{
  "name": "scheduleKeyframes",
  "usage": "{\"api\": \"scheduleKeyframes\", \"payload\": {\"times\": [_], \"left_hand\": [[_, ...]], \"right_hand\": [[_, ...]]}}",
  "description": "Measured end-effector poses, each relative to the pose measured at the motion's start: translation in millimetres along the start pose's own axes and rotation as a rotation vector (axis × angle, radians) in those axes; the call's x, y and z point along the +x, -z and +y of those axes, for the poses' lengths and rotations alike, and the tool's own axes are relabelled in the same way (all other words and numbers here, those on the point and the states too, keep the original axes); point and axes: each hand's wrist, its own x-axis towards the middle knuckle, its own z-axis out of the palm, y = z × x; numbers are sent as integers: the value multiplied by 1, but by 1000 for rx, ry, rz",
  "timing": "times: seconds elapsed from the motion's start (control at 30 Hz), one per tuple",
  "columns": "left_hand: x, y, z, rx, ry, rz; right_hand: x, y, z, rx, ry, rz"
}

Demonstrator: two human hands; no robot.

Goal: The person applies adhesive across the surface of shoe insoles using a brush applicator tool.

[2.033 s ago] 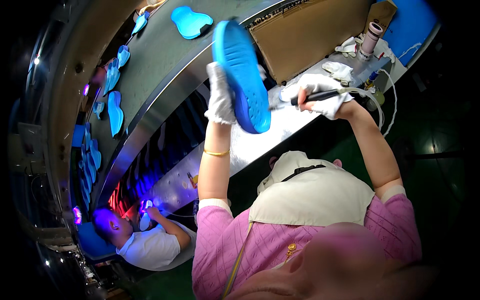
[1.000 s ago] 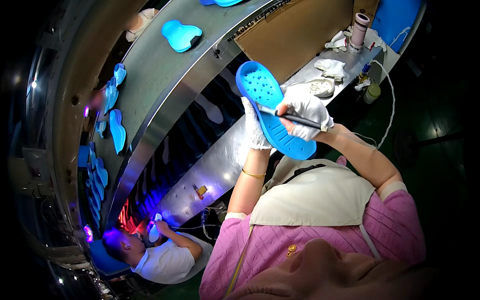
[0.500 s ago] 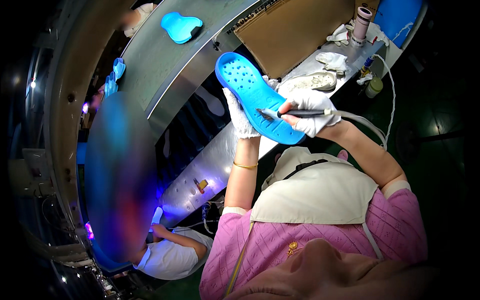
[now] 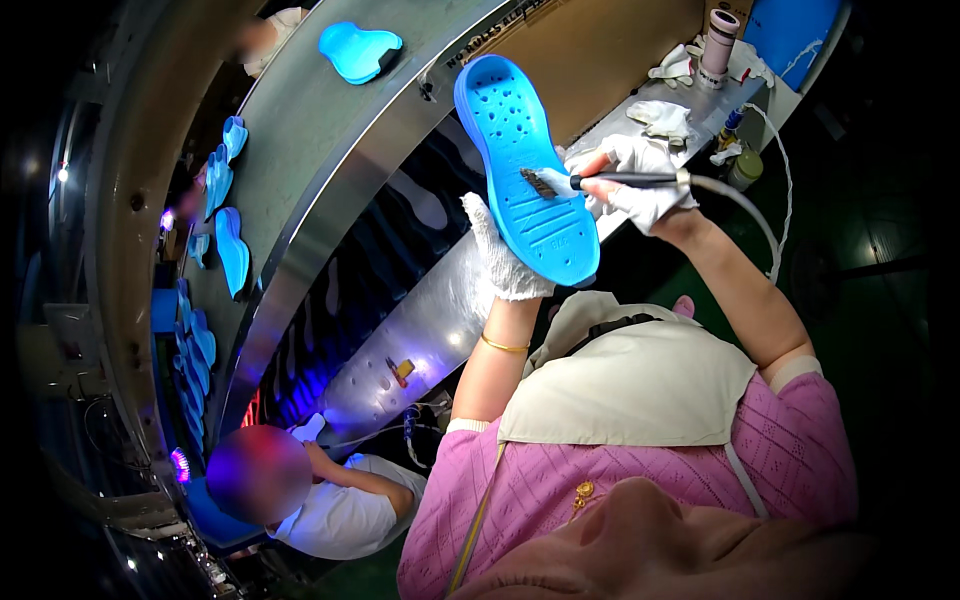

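A bright blue shoe sole [image 4: 525, 170] with small holes stands tilted in front of me, tread side toward me. My left hand [image 4: 500, 255], in a white knit glove, grips it from behind near its lower end. My right hand [image 4: 635, 180], also gloved, holds a thin brush [image 4: 590, 181] fed by a white hose. The bristles touch the middle of the sole.
A curved grey conveyor [image 4: 300, 160] carries another blue sole [image 4: 358, 50], with several more [image 4: 225, 215] further left. A brown board [image 4: 610, 50], rags [image 4: 660, 115], a cylindrical container [image 4: 718, 45] and a small jar [image 4: 745, 168] are on the bench. A co-worker in white [image 4: 320, 500] sits lower left.
The sole has turned from lying slanted to standing more upright and has risen. My right hand's brush has moved onto its middle. The view has shifted slightly.
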Motion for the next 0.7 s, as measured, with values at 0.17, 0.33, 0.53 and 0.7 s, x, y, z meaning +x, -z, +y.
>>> {"api": "scheduleKeyframes", "payload": {"times": [0.17,0.33,0.53,0.7], "left_hand": [[15,6,8,17,-75,2],[16,1,14,77,-179,-130],[20,-2,21,74,-183,-116],[20,2,31,-26,-155,-137]], "right_hand": [[-23,-18,3,-5,72,-300],[-21,-23,7,53,73,-97],[-22,-27,11,127,-10,-254],[-19,-26,12,38,254,-158]]}}
